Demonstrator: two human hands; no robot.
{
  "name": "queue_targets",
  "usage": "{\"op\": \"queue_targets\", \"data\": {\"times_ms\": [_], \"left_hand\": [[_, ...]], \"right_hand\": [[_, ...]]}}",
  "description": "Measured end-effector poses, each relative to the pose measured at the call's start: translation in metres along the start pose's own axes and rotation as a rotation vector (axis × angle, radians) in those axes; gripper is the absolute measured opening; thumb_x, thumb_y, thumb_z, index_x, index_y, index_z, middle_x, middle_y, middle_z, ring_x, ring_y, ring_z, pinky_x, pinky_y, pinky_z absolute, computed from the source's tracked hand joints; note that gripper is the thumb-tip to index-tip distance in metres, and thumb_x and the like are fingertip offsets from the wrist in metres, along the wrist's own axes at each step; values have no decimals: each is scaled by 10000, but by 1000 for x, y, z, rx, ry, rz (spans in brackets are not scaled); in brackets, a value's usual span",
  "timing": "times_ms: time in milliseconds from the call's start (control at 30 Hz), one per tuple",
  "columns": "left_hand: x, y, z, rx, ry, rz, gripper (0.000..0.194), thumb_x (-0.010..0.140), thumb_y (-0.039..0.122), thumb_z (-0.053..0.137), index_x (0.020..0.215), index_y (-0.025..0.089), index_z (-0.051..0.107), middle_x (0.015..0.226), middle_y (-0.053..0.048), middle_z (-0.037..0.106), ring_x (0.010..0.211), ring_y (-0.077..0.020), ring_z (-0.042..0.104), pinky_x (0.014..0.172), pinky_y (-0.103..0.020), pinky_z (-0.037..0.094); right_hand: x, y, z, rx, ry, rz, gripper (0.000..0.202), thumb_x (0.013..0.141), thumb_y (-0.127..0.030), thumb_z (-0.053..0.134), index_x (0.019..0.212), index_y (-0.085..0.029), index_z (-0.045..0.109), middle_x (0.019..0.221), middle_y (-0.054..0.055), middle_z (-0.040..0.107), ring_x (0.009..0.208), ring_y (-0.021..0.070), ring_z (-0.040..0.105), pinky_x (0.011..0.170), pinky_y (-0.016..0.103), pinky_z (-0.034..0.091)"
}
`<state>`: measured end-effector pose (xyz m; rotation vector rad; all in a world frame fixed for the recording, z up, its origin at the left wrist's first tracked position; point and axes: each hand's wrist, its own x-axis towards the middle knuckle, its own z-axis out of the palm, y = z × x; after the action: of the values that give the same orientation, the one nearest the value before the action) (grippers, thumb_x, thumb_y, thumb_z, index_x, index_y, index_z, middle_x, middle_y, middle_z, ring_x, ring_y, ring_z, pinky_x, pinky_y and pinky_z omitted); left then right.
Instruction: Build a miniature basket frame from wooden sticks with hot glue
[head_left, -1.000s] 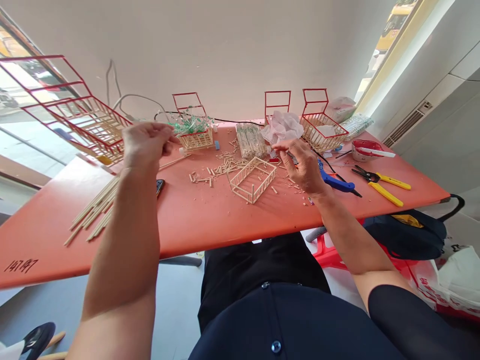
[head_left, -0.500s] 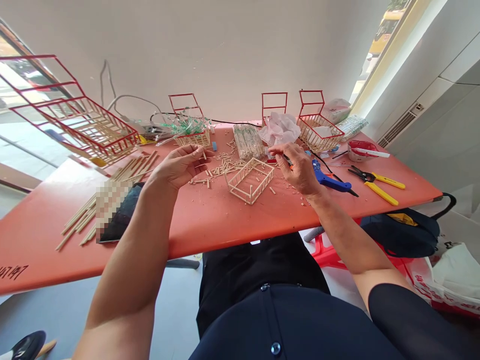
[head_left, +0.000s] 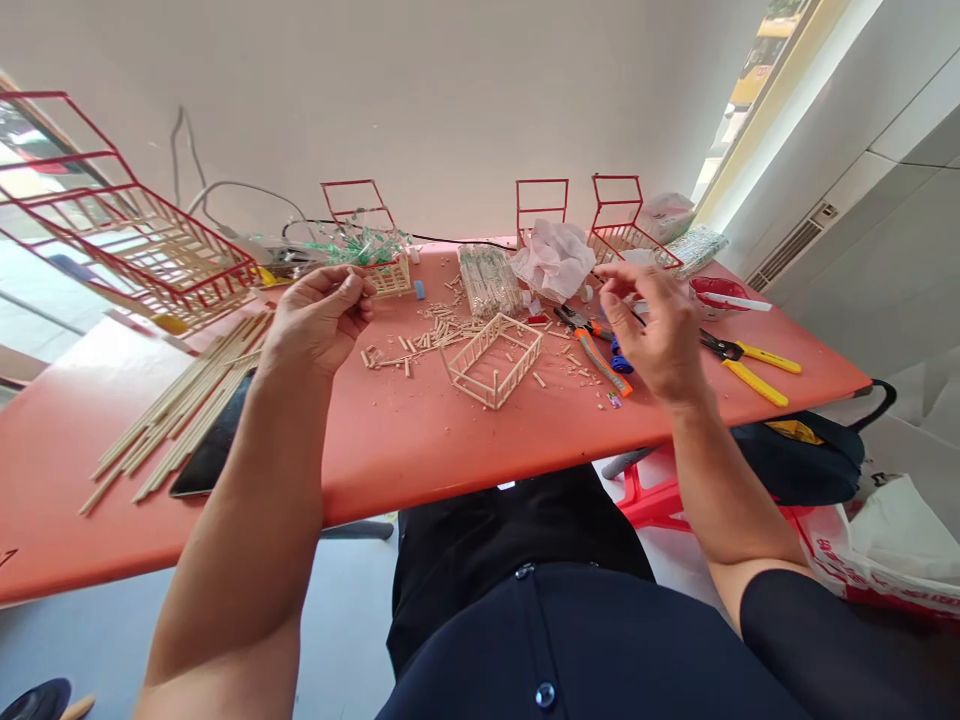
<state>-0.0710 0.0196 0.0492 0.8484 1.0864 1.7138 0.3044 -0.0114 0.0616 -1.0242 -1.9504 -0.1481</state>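
Observation:
My left hand [head_left: 322, 315] is raised over the left middle of the table, thumb and fingers pinched on a short wooden stick [head_left: 351, 271], mostly hidden by the fingers. My right hand [head_left: 654, 335] hovers at the right with bent fingers apart and nothing visible in them. Beneath and behind it lies a blue glue gun [head_left: 619, 356], largely covered by the hand. Orange-and-grey pliers [head_left: 596, 350] rest just left of that. Between my hands, a small rectangular frame of wooden sticks [head_left: 496, 362] stands on the table, with posts at its corners.
Cut stick pieces [head_left: 442, 330] litter the orange table [head_left: 420, 450]. Long sticks [head_left: 180, 400] and a dark flat object [head_left: 217, 440] lie left. Red-edged stick baskets [head_left: 187, 270] stand along the back. Yellow-handled pliers [head_left: 757, 375] and a red bowl [head_left: 724, 300] are at right.
My left hand has moved left and slightly up with the short stick. My right hand has moved right, uncovering the orange-and-grey pliers and covering much of the glue gun. The view has shifted slightly.

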Motion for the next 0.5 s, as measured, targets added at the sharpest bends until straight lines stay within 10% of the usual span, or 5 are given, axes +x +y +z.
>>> {"op": "queue_targets", "data": {"times_ms": [200,500], "left_hand": [[6,-5,-7,42,41,63,211,834,56,829,756,155,659,637,1,696,503,-73,575,527,-171,530],[5,-22,-6,141,-106,93,425,568,352,1061,754,217,704,690,2,719,629,-101,581,574,-238,496]], "right_hand": [[-44,34,-60,-367,-359,124,462,982,-390,688,1417,-237,654,1320,150,705,1214,366,677,1035,537,556],[-63,51,-25,-698,-530,238,436,935,-260,650,1359,-159,669,1221,213,691,1141,396,646,947,501,503]]}}
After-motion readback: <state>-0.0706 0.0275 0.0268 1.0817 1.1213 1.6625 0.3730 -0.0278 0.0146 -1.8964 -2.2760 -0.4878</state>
